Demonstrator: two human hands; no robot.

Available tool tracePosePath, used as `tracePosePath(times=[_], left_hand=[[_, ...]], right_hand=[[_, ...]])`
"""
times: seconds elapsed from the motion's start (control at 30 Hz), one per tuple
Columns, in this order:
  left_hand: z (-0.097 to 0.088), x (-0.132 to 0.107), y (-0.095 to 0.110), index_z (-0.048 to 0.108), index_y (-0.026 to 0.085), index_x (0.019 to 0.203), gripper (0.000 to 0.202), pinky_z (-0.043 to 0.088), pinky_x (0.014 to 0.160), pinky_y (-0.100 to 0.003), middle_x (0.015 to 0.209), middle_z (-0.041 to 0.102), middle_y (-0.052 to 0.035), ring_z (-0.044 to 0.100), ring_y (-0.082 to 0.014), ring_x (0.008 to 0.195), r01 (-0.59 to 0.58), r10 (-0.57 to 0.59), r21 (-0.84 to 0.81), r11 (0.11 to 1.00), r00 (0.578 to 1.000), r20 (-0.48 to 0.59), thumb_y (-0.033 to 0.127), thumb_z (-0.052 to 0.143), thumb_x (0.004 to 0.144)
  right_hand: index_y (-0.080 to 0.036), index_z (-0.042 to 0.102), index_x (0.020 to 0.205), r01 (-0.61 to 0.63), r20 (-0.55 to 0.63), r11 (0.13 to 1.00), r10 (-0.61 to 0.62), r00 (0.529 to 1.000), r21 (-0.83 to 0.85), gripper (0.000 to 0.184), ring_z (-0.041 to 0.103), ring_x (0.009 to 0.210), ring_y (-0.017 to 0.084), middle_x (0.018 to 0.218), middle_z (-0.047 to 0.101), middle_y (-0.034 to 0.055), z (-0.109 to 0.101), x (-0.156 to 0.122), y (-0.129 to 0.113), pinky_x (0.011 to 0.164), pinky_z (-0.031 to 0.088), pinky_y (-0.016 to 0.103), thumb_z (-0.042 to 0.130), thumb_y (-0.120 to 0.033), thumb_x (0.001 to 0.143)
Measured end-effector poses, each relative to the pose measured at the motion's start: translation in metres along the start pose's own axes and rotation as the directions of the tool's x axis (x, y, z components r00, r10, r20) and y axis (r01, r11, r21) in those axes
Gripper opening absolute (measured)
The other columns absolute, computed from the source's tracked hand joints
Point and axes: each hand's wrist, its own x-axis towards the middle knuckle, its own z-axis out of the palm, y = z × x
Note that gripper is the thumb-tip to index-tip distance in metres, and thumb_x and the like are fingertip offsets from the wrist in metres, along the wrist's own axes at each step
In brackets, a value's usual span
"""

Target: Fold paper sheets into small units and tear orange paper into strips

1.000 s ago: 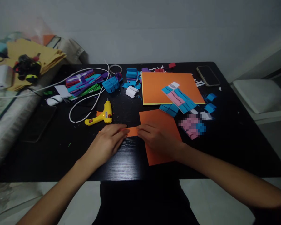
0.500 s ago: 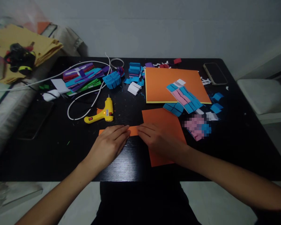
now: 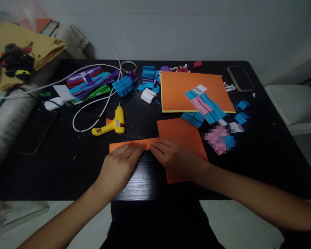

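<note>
A narrow folded strip of orange paper [image 3: 146,143] lies across the black table in front of me. My left hand [image 3: 119,167] is closed over its left part, fingers together and bent down along the lower edge. On the strip's right end, the fingertips of my right hand [image 3: 173,155] press close beside the left ones. Both thumbs are hidden beneath the hands. Under my right hand and wrist rests a larger orange paper sheet [image 3: 180,129], partly covered. A yellow glue gun [image 3: 116,122] lies on its side just beyond the strip.
A stack of orange sheets [image 3: 191,81] carries a blue and pink folded-paper piece [image 3: 207,107]. Coloured paper strips [image 3: 90,81] and a white cable [image 3: 80,114] lie back left. Phones rest at the right [image 3: 240,79] and left [image 3: 37,131]. Pink-blue paper [image 3: 217,138] is pixelated.
My left fingers have drawn slightly back towards me, so more of the strip's upper side shows. My right hand has shifted slightly left. The view has tilted a little.
</note>
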Motion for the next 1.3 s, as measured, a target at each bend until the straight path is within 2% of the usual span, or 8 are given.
tracePosePath(times=[0.13, 0.3, 0.47, 0.6, 0.8, 0.93, 1.1, 1.3], left_hand=[[-0.001, 0.0, 0.003, 0.073, 0.011, 0.115, 0.024, 0.059, 0.067, -0.033, 0.095, 0.08, -0.0064, 0.076, -0.0231, 0.085, 0.013, -0.013, 0.029, 0.999, 1.0, -0.005, 0.014, 0.051, 0.106], [0.002, -0.001, 0.006, 0.075, 0.017, 0.114, 0.023, 0.055, 0.062, -0.031, 0.095, 0.08, -0.0057, 0.075, -0.0221, 0.083, 0.089, -0.089, 0.033, 0.995, 0.996, -0.006, 0.022, 0.053, 0.106], [0.003, -0.003, 0.005, 0.074, 0.015, 0.116, 0.025, 0.059, 0.069, -0.031, 0.099, 0.08, -0.0071, 0.075, -0.022, 0.087, 0.102, -0.102, 0.006, 0.995, 0.995, -0.01, 0.017, 0.052, 0.106], [0.004, -0.002, 0.006, 0.073, 0.014, 0.121, 0.027, 0.061, 0.074, -0.035, 0.106, 0.079, -0.0087, 0.074, -0.0245, 0.093, 0.071, -0.071, 0.019, 0.997, 0.997, 0.015, 0.013, 0.051, 0.104], [0.008, -0.001, 0.014, 0.072, 0.008, 0.123, 0.029, 0.063, 0.08, -0.041, 0.122, 0.077, -0.016, 0.072, -0.0292, 0.098, 0.038, -0.039, 0.083, 0.996, 0.999, 0.004, 0.008, 0.055, 0.099], [0.009, -0.005, 0.02, 0.071, 0.007, 0.126, 0.034, 0.064, 0.083, -0.045, 0.13, 0.075, -0.0167, 0.072, -0.0317, 0.103, 0.03, -0.032, 0.101, 0.994, 0.999, 0.019, 0.005, 0.055, 0.096], [0.008, -0.008, 0.024, 0.069, 0.004, 0.13, 0.04, 0.064, 0.083, -0.047, 0.135, 0.073, -0.0183, 0.071, -0.0338, 0.105, 0.04, -0.045, 0.113, 0.993, 0.998, 0.044, 0.003, 0.054, 0.092], [0.01, -0.007, 0.026, 0.068, 0.003, 0.131, 0.043, 0.063, 0.082, -0.048, 0.135, 0.072, -0.0203, 0.071, -0.0339, 0.102, 0.047, -0.053, 0.118, 0.992, 0.998, 0.045, 0.0, 0.053, 0.09]], right_hand=[[-0.009, 0.068, 0.11, -0.013, 0.026, 1.0, 0.013, 1.0, -0.012, 0.023, 0.068, 0.1, 0.024, 0.107, 0.074, 0.0133, -0.003, 0.002, -0.001, 0.087, 0.055, 0.036, 0.05, 0.001, 0.101], [-0.009, 0.068, 0.107, -0.014, 0.033, 1.0, 0.014, 0.999, -0.02, 0.02, 0.067, 0.095, 0.025, 0.102, 0.072, 0.0131, -0.005, 0.003, -0.001, 0.08, 0.054, 0.036, 0.052, -0.001, 0.1], [-0.01, 0.068, 0.108, -0.032, 0.05, 0.999, 0.034, 0.998, -0.038, 0.02, 0.066, 0.094, 0.025, 0.102, 0.071, 0.0119, -0.005, 0.005, -0.002, 0.073, 0.052, 0.034, 0.051, -0.002, 0.101], [-0.009, 0.068, 0.11, -0.038, 0.037, 0.997, 0.04, 0.999, -0.069, 0.021, 0.065, 0.091, 0.026, 0.101, 0.07, 0.0123, -0.005, 0.008, -0.004, 0.074, 0.052, 0.038, 0.05, -0.003, 0.1], [-0.002, 0.063, 0.128, -0.092, 0.013, 0.989, 0.094, 0.995, -0.113, 0.033, 0.064, 0.095, 0.029, 0.11, 0.069, 0.0179, -0.003, 0.008, -0.009, 0.079, 0.054, 0.041, 0.04, -0.004, 0.104], [0.001, 0.06, 0.133, -0.15, 0.009, 0.976, 0.154, 0.988, -0.156, 0.037, 0.064, 0.094, 0.03, 0.106, 0.069, 0.0196, 0.0, 0.004, -0.009, 0.076, 0.054, 0.041, 0.037, -0.004, 0.104], [-0.001, 0.066, 0.127, -0.215, -0.081, 0.959, 0.203, 0.976, -0.183, 0.031, 0.062, 0.09, 0.03, 0.101, 0.07, 0.0179, 0.007, -0.008, -0.006, 0.074, 0.052, 0.042, 0.048, -0.013, 0.105], [-0.004, 0.07, 0.122, -0.327, -0.217, 0.942, 0.306, 0.927, -0.069, 0.032, 0.063, 0.088, 0.029, 0.097, 0.071, 0.0166, 0.01, -0.023, -0.001, 0.075, 0.051, 0.042, 0.051, -0.024, 0.106]])
